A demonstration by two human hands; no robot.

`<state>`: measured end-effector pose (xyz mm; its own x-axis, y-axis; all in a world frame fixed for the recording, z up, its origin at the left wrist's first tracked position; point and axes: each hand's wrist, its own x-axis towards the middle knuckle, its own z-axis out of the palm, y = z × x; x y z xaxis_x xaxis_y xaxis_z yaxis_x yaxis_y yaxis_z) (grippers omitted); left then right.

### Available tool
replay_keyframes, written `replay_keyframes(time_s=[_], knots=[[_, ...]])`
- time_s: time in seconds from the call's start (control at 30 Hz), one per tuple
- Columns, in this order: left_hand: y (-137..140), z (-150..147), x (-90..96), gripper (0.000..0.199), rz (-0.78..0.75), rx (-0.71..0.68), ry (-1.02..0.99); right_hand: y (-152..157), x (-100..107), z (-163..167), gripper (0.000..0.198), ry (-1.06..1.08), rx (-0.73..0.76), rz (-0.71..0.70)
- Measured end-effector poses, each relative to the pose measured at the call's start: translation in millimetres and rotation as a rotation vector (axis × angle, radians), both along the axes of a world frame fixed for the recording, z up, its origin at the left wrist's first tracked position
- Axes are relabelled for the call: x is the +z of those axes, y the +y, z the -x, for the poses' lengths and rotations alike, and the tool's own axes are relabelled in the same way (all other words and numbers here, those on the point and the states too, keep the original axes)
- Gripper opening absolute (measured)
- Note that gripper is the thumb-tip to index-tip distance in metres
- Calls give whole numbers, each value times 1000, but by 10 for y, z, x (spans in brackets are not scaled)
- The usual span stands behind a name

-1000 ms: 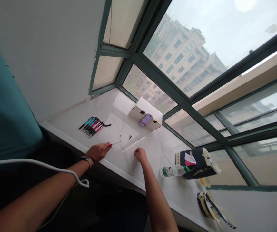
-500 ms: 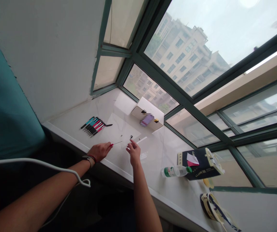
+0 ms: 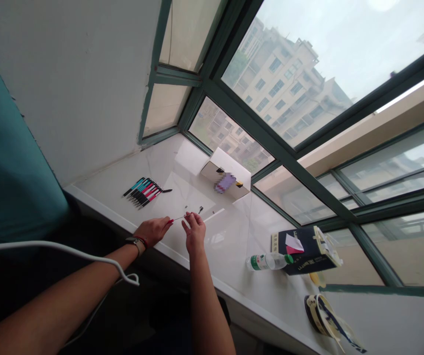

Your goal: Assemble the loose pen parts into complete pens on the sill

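Note:
My left hand (image 3: 153,231) is closed around a red pen part (image 3: 170,221). A thin pen refill (image 3: 179,218) points out of it to the right. My right hand (image 3: 196,234) is at the far end of the refill, its fingertips bent towards the tip; whatever they hold is too small to make out. Just beyond these fingers lies a small dark piece (image 3: 201,209), with tiny bits (image 3: 186,206) near it on the white sill (image 3: 230,241). A row of pens (image 3: 143,192) in blue, pink and black lies left of my hands.
At the window stands an open white box (image 3: 230,162) with a blurred purple item (image 3: 225,183) at its front. Rightward are a lying plastic bottle (image 3: 267,262), a dark paper bag (image 3: 310,251) and a round banded container (image 3: 317,315). A white cable (image 3: 67,250) crosses the left foreground.
My right hand has moved left, from beside the small dark piece to the refill's tip. My left hand stays in place with the red pen part.

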<state>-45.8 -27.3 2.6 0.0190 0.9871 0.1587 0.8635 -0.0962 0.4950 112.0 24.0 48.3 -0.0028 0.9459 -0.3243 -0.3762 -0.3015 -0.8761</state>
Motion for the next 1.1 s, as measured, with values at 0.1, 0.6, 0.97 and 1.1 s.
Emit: replay_keyframes(time_s=[0.1, 0.6, 0.97, 1.1], knots=[[0, -1, -8, 46, 2, 1, -37, -14, 21, 15, 36, -27, 16, -9], [3, -2, -33, 46, -6, -8, 6, -126, -77, 146, 28, -91, 128, -25], [-6, 14, -41, 43, -11, -8, -37, 448, -252, -6, 32, -421, 19, -91], [-6, 29, -55, 42, -6, -14, -60, 929, -236, 273, 21, -952, 286, -324]])
